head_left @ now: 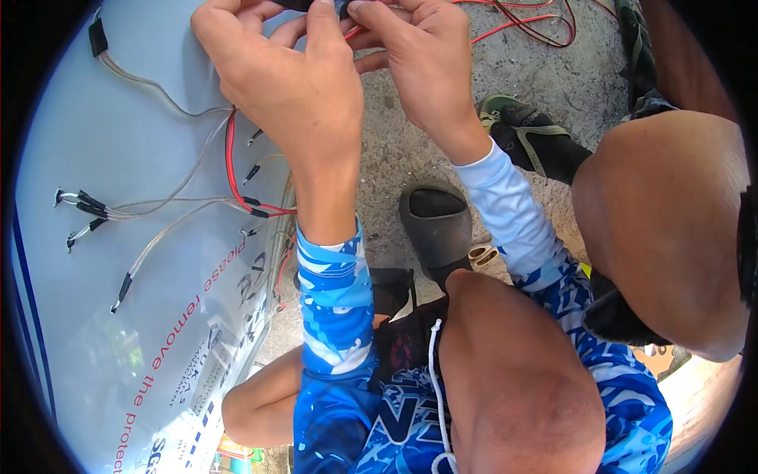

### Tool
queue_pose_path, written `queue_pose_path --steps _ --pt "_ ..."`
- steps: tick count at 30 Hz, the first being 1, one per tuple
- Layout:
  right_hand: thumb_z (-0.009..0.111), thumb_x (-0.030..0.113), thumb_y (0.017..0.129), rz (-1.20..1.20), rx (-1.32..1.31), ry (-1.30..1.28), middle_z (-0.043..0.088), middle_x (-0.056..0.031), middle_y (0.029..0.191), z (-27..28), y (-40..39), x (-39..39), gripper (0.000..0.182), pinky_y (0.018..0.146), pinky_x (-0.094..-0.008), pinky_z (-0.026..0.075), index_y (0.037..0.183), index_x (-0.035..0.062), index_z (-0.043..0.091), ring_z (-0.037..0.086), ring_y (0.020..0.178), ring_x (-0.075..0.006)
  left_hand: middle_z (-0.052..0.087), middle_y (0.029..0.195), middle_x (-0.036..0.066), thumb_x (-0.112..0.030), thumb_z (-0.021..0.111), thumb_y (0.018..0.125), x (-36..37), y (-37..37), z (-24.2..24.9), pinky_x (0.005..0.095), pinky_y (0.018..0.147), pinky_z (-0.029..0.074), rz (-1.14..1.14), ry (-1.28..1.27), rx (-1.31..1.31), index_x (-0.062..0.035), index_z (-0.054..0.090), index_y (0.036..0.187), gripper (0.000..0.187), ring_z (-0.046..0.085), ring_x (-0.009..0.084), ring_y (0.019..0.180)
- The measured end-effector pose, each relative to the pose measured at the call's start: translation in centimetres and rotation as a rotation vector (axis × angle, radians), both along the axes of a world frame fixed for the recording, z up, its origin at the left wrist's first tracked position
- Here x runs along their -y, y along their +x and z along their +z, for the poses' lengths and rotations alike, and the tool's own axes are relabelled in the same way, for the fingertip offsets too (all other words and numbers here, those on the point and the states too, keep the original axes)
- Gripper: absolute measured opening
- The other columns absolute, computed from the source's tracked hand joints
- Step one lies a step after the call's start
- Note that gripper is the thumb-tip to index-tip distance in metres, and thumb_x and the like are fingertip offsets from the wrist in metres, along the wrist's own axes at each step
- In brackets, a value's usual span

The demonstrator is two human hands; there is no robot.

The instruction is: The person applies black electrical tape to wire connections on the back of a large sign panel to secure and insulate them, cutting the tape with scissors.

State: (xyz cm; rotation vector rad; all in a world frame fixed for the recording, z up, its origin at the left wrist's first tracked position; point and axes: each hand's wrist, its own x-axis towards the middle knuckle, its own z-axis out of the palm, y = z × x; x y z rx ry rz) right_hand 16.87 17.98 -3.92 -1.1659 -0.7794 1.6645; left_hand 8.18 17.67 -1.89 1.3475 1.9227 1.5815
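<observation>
Both hands are raised together at the top edge of the view. My left hand (288, 83) has its fingers bent around a small black piece (296, 4), which the frame edge partly cuts off. My right hand (422, 63) pinches beside it, where a red wire (354, 31) passes between the fingers. The fingertips of the two hands nearly meet. Below and left of my left hand, a bundle of red and pale wires (231, 158) lies on a light printed panel (158, 276). Several wire ends there carry black sleeves.
Red and black wires (545, 20) loop over the concrete floor (387, 158) at the top right. A dark slipper (436, 217) is on a foot below my hands. Another person's knee (663, 229) and sandalled foot (541, 138) are close on the right.
</observation>
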Motion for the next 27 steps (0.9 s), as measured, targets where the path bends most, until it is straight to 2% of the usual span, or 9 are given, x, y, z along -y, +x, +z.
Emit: queue_pose_path --steps 1,3,6,9,13,16,18,21,27 --pt "0.056 0.009 0.100 0.000 0.000 0.002 0.070 -0.0092 0.086 -0.1 -0.1 0.0 0.014 0.056 -0.0225 0.058 0.101 -0.0046 0.062 0.072 0.074 -0.0147 0.051 0.099 0.012 0.013 0.065 0.083 0.2 0.3 0.5 0.0205 0.060 0.052 0.000 0.002 0.000 0.0028 0.044 0.111 0.036 0.062 0.0124 0.079" --pt "0.056 0.008 0.100 -0.041 -0.045 -0.029 0.070 -0.0087 0.083 -0.3 -0.3 0.1 0.014 0.054 -0.0228 0.058 0.101 -0.0046 0.061 0.071 0.069 -0.0143 0.051 0.099 0.012 0.015 0.065 0.083 0.8 1.1 2.0 0.0199 0.052 0.050 0.005 -0.110 0.215 0.0027 0.043 0.112 0.038 0.062 0.0116 0.070" --pt "0.057 0.010 0.100 -0.023 -0.111 -0.069 0.069 -0.0078 0.081 -0.5 -0.2 -0.1 0.014 0.053 -0.0227 0.057 0.101 -0.0033 0.061 0.070 0.065 -0.0135 0.051 0.099 0.012 0.016 0.064 0.083 0.4 1.2 0.8 0.0190 0.044 0.048 0.067 -0.034 0.097 0.0024 0.042 0.113 0.039 0.063 0.0109 0.064" --pt "0.058 0.012 0.100 0.016 -0.190 -0.152 0.069 -0.0061 0.079 -0.7 0.0 -0.4 0.013 0.050 -0.0226 0.056 0.101 -0.0007 0.061 0.068 0.061 -0.0123 0.051 0.099 0.012 0.015 0.064 0.083 0.7 0.9 1.0 0.0182 0.043 0.050 0.048 -0.034 0.177 0.0021 0.041 0.114 0.040 0.064 0.0112 0.067" --pt "0.059 0.015 0.100 0.087 -0.167 -0.190 0.068 -0.0038 0.078 -0.6 0.6 -0.8 0.013 0.051 -0.0226 0.056 0.102 0.0026 0.062 0.068 0.060 -0.0120 0.052 0.098 0.012 0.014 0.064 0.084 0.8 0.6 1.2 0.0176 0.043 0.052 0.046 -0.055 0.204 0.0022 0.041 0.115 0.040 0.065 0.0118 0.067" --pt "0.059 0.016 0.100 0.111 -0.285 -0.232 0.068 -0.0020 0.084 -1.1 0.6 -0.9 0.012 0.058 -0.0236 0.057 0.103 0.0050 0.062 0.068 0.069 -0.0105 0.052 0.098 0.012 0.013 0.065 0.085 0.8 0.8 1.7 0.0176 0.044 0.053 0.045 -0.056 0.175 0.0024 0.042 0.114 0.039 0.066 0.0124 0.067" --pt "0.059 0.016 0.100 0.102 -0.343 -0.162 0.067 -0.0004 0.093 -1.7 0.5 -1.0 0.011 0.066 -0.0263 0.057 0.104 0.0066 0.063 0.066 0.080 -0.0093 0.053 0.098 0.013 0.011 0.066 0.085 0.7 0.9 1.9 0.0178 0.044 0.054 0.073 -0.081 0.134 0.0027 0.043 0.113 0.037 0.066 0.0126 0.068" --pt "0.059 0.015 0.100 0.115 -0.419 -0.145 0.065 0.0006 0.099 -2.2 0.8 -1.0 0.010 0.069 -0.0287 0.058 0.103 0.0067 0.063 0.064 0.085 -0.0090 0.054 0.098 0.013 0.011 0.066 0.085 0.6 1.0 2.2 0.0181 0.045 0.055 0.076 -0.063 0.152 0.0030 0.044 0.113 0.036 0.067 0.0129 0.068" --pt "0.060 0.012 0.099 0.121 -0.427 -0.099 0.068 -0.0008 0.095 -2.2 0.7 -0.7 0.015 0.068 -0.0298 0.058 0.110 0.0056 0.067 0.065 0.082 -0.0104 0.055 0.095 0.012 0.010 0.067 0.085 0.7 1.2 2.5 0.0179 0.044 0.053 0.088 -0.043 0.228 0.0033 0.044 0.113 0.036 0.067 0.0129 0.067"
